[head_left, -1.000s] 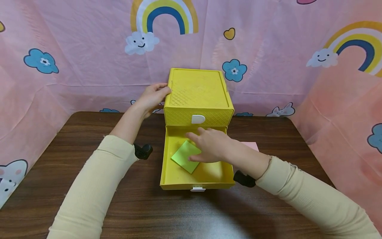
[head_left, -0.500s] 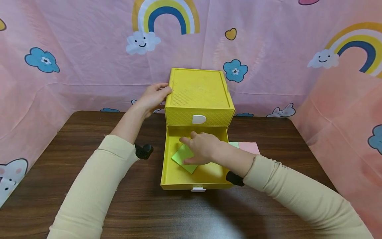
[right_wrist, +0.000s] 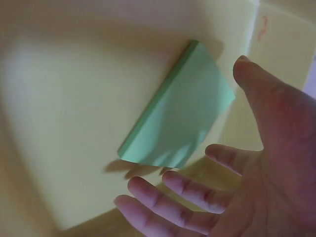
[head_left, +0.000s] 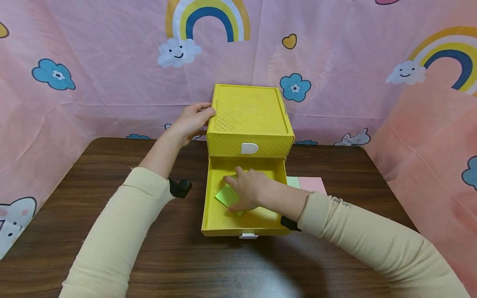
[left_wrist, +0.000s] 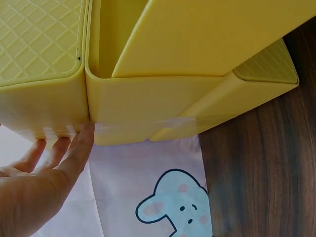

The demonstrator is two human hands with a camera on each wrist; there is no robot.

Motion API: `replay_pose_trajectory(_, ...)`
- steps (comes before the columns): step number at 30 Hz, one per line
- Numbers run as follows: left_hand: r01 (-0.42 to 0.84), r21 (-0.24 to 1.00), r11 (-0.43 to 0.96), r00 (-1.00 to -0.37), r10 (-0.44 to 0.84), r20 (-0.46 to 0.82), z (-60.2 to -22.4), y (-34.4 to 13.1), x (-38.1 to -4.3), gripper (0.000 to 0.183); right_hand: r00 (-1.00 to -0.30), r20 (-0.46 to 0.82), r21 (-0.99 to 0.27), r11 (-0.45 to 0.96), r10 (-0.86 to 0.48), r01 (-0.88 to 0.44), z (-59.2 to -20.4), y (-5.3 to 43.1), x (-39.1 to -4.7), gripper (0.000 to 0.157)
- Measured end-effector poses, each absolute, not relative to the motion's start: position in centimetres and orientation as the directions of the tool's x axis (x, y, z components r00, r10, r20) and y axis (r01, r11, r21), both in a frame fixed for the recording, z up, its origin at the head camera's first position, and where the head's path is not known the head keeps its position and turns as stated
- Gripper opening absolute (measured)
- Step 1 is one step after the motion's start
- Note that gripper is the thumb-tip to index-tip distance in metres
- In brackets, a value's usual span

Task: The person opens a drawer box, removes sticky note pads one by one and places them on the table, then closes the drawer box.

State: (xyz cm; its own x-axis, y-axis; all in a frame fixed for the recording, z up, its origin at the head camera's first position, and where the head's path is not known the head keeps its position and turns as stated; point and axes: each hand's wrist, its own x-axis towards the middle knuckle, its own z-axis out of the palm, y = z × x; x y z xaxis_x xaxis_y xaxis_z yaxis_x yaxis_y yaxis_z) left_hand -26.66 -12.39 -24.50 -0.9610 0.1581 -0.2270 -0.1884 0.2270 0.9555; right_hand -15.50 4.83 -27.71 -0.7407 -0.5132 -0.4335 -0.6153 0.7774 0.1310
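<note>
A yellow two-drawer box (head_left: 247,109) stands at the back of the table. Its upper drawer is closed, while the lower drawer (head_left: 212,221) is pulled out toward the person. On that drawer's floor lies a square green sticky-note pad (right_wrist: 182,108), turned at an angle. The right hand (head_left: 251,188) hovers over the pad, fingers and thumb spread apart on either side of it with nothing between them. At the box's left side, the left hand (head_left: 191,124) touches the wall with extended fingers (left_wrist: 81,145), its thumb by the top edge.
Right of the drawer, partly behind the right forearm, lie a pink paper square (head_left: 312,185) and a pale green one (head_left: 293,182). A printed pink cloth (head_left: 123,82) hangs behind the dark wooden table (head_left: 167,256). White tab handles (head_left: 249,148) stick out from the drawer fronts.
The right hand has moved left and lower over the green sticky-note pad, uncovering the pale green square beside the drawer. The left hand has stayed against the box.
</note>
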Motion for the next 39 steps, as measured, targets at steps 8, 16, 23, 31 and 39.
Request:
replay_pose_trajectory(8,-0.187,0.954,0.235,-0.963,0.148,-0.225,-24.7,-12.3,-26.7,0.054,-0.747,-0.388,0.234,0.726,-0.540,-0.646,-28.7,4.6,-15.0,0.081)
replay_pose_trajectory(16,-0.181,0.955,0.234,-0.966,0.141,-0.218,-24.8,-12.2,-26.8,0.054,-0.752,-0.358,0.322,0.684,-0.553,-0.655,-29.0,4.7,-14.5,0.079)
replay_pose_trajectory(23,-0.181,0.956,0.230,-0.965,0.145,-0.217,-24.8,-12.3,-26.8,0.054,-0.741,-0.371,0.329,0.667,-0.559,-0.668,-29.0,4.8,-14.4,0.076)
replay_pose_trajectory(31,-0.183,0.954,0.237,-0.964,0.149,-0.222,-24.8,-12.3,-26.8,0.055,-0.726,-0.381,0.342,0.642,-0.573,-0.686,-28.9,4.9,-14.6,0.072)
replay_pose_trajectory(39,-0.181,0.955,0.236,-0.965,0.145,-0.219,-24.7,-12.3,-26.8,0.055,-0.713,-0.382,0.344,0.626,-0.588,-0.700,-28.7,5.1,-15.0,0.076)
